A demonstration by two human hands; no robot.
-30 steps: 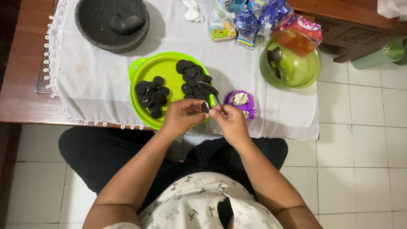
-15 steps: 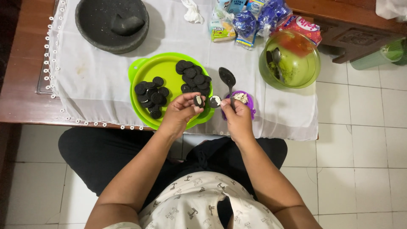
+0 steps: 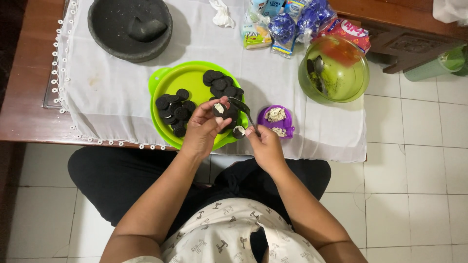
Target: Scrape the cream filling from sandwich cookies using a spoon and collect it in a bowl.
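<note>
Cookie half (image 3: 219, 109) with white cream, pinched in my left hand (image 3: 204, 127) over the green plate (image 3: 183, 78).

My right hand (image 3: 264, 146) grips a metal spoon (image 3: 242, 107), its bowl just beside the cookie; another cream-topped half (image 3: 238, 131) sits near my fingers at the plate's edge. Dark cookie halves (image 3: 174, 109) lie piled on the plate. The small purple cup (image 3: 287, 122) of scraped cream stands just right of it on the white cloth (image 3: 273, 78).

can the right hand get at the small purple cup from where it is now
Probably yes. The right hand holds a spoon and sits just beside the purple cup, with only bare white cloth between them and the cup's top open.
</note>
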